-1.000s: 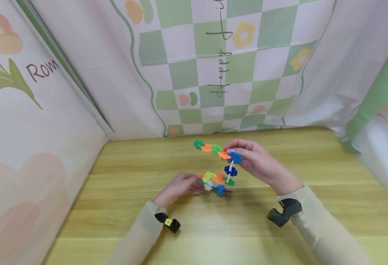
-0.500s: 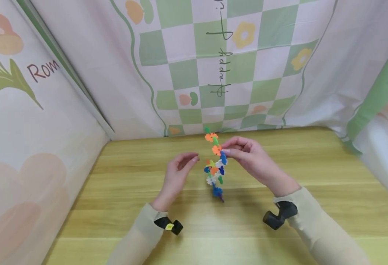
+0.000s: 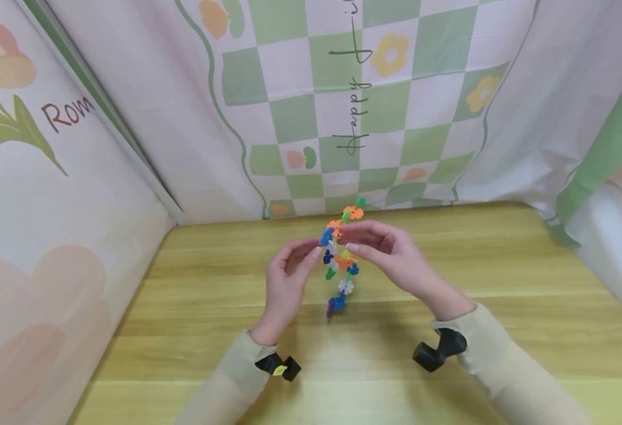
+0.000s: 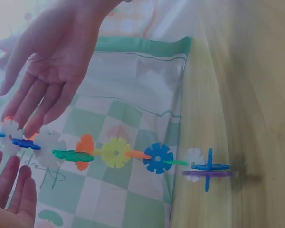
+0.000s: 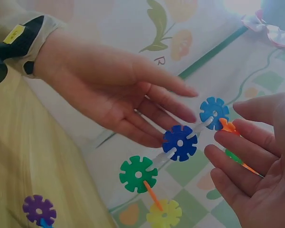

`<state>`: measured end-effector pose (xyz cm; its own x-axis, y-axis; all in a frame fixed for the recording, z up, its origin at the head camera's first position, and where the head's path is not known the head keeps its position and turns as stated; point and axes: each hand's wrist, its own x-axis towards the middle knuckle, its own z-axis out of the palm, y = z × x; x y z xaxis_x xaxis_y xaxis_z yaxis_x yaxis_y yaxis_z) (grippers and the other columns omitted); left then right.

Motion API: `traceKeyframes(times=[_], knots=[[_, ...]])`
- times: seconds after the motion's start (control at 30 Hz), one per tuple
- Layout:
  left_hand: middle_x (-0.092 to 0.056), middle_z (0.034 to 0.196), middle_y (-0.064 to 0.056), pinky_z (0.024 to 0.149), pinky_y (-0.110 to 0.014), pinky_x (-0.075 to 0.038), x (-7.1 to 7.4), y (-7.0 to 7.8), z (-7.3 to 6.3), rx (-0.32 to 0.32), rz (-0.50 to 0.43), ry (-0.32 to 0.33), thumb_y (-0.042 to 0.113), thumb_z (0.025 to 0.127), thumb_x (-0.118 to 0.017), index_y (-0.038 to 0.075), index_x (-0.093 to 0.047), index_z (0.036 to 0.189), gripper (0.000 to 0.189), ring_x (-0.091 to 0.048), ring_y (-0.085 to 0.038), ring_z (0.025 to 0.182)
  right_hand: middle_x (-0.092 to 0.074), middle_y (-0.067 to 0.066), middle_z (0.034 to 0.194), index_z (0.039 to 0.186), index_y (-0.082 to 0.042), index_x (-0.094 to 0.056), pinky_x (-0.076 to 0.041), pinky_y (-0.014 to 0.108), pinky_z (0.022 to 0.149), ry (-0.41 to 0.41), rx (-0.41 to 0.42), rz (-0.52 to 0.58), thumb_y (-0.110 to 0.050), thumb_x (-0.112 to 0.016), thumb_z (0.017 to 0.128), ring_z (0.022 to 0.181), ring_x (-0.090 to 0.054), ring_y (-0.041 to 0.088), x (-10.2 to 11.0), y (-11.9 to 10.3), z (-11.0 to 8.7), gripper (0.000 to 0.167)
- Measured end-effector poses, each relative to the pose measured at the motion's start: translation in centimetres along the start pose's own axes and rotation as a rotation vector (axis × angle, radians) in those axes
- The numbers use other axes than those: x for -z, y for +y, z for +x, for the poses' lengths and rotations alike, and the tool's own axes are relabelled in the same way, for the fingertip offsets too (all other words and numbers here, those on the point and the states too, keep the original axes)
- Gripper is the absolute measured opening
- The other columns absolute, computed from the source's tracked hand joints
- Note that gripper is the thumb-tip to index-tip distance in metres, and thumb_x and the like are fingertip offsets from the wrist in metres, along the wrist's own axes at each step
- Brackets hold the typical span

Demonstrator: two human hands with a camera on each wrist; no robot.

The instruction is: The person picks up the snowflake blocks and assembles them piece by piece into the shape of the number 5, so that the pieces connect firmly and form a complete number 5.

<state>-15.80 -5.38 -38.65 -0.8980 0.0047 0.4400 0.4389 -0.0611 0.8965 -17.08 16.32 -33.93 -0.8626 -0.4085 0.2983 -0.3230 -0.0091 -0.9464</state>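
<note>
An upright chain of flower-shaped plastic snowflake discs (image 3: 345, 287) rises above the table, green and orange at its top, blue and purple at its foot. My left hand (image 3: 284, 277) is beside its left side, thumb and fingertips at the edge of a light-blue disc (image 5: 213, 114). From the right, my right hand (image 3: 396, 254) reaches around the upper part with fingers spread loosely. In the right wrist view a gap shows between each thumb and its fingers. Close to the tabletop is the purple disc (image 4: 206, 174); I cannot tell whether it touches.
The wooden table (image 3: 183, 354) spreads beneath both arms. Behind it hangs a green-and-white checked cloth (image 3: 337, 112), and a printed cloth wall (image 3: 77, 236) stands on the left. Black cameras (image 3: 438, 351) are strapped to both wrists.
My left hand leaves the chain's lower discs and rises to its upper part. The chain turns, its blue corner swinging left. My right hand lets go of the blue disc.
</note>
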Motion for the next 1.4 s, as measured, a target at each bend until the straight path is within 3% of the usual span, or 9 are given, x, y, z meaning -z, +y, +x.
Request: traceKeyframes(times=[0.17, 0.4, 0.63, 0.73, 0.93, 1.07, 1.2, 1.4], knots=[[-0.07, 0.112, -0.008, 0.095, -0.043, -0.054, -0.1, 0.0, 0.5, -0.055, 0.016, 0.027, 0.013, 0.095, -0.075, 0.001, -0.068, 0.116, 0.024, -0.066, -0.025, 0.105, -0.063, 0.017, 0.133, 0.135, 0.0, -0.06, -0.052, 0.034, 0.098, -0.031, 0.038, -0.012, -0.005, -0.063, 0.101, 0.124, -0.059, 0.034, -0.5, 0.2, 0.1, 0.034], [-0.073, 0.103, -0.006, 0.083, -0.033, -0.058, -0.2, -0.2, 1.1, -0.109, 0.099, 0.121, 0.014, 0.096, -0.074, 0.004, -0.073, 0.109, 0.017, -0.069, -0.022, 0.092, -0.064, 0.007, 0.134, 0.136, -0.003, -0.062, -0.051, 0.034, 0.099, -0.055, 0.086, -0.145, -0.006, -0.063, 0.101, 0.124, -0.06, 0.027, -0.9, 0.0, 0.3, 0.035], [-0.074, 0.102, -0.007, 0.077, -0.031, -0.059, 0.2, -0.6, 1.7, -0.14, 0.085, 0.145, 0.018, 0.096, -0.074, 0.002, -0.074, 0.107, 0.019, -0.07, -0.023, 0.088, -0.066, 0.007, 0.133, 0.129, -0.004, -0.068, -0.045, 0.047, 0.106, -0.093, 0.121, -0.196, -0.004, -0.067, 0.098, 0.123, -0.059, 0.025, -0.1, 0.7, 0.1, 0.031], [-0.074, 0.102, -0.008, 0.076, -0.034, -0.059, 0.4, -0.7, 2.1, -0.126, 0.078, 0.139, 0.016, 0.097, -0.073, 0.001, -0.073, 0.107, 0.018, -0.069, -0.022, 0.086, -0.066, 0.006, 0.132, 0.126, -0.007, -0.07, -0.045, 0.049, 0.106, -0.07, 0.064, -0.236, -0.008, -0.071, 0.097, 0.122, -0.06, 0.021, 1.1, 1.9, -0.3, 0.03], [-0.074, 0.102, -0.009, 0.076, -0.042, -0.06, 0.8, -0.7, 2.6, -0.089, 0.08, 0.14, 0.011, 0.097, -0.072, -0.001, -0.073, 0.107, 0.016, -0.069, -0.021, 0.082, -0.065, 0.017, 0.13, 0.131, 0.001, -0.064, -0.053, 0.033, 0.096, -0.042, -0.17, -0.225, -0.018, -0.071, 0.098, 0.116, -0.064, 0.026, 3.7, 6.4, -0.7, 0.038], [-0.074, 0.102, -0.009, 0.076, -0.042, -0.061, 0.9, -0.9, 2.9, -0.058, 0.075, 0.138, 0.01, 0.097, -0.072, -0.001, -0.072, 0.107, 0.015, -0.069, -0.019, 0.081, -0.068, 0.013, 0.127, 0.13, -0.001, -0.065, -0.052, 0.031, 0.096, -0.055, -0.26, -0.21, -0.023, -0.072, 0.098, 0.115, -0.064, 0.025, 4.3, 8.8, -0.9, 0.04], [-0.073, 0.101, -0.011, 0.076, -0.038, -0.061, 1.0, -1.1, 3.5, -0.034, 0.044, 0.133, 0.01, 0.097, -0.071, -0.003, -0.072, 0.108, 0.017, -0.069, -0.018, 0.08, -0.072, 0.011, 0.115, 0.12, -0.001, -0.07, -0.054, 0.039, 0.094, -0.053, -0.287, -0.193, -0.022, -0.073, 0.097, 0.108, -0.066, 0.03, 4.1, 9.8, -1.0, 0.032], [-0.073, 0.102, -0.012, 0.075, -0.034, -0.061, 1.5, -2.0, 4.8, 0.039, 0.014, 0.123, 0.009, 0.097, -0.072, -0.004, -0.071, 0.111, 0.019, -0.07, -0.016, 0.082, -0.074, 0.008, 0.102, 0.107, -0.002, -0.074, -0.054, 0.049, 0.09, -0.082, -0.253, -0.22, -0.019, -0.073, 0.096, 0.1, -0.066, 0.038, 3.6, 10.0, -1.2, 0.02]])
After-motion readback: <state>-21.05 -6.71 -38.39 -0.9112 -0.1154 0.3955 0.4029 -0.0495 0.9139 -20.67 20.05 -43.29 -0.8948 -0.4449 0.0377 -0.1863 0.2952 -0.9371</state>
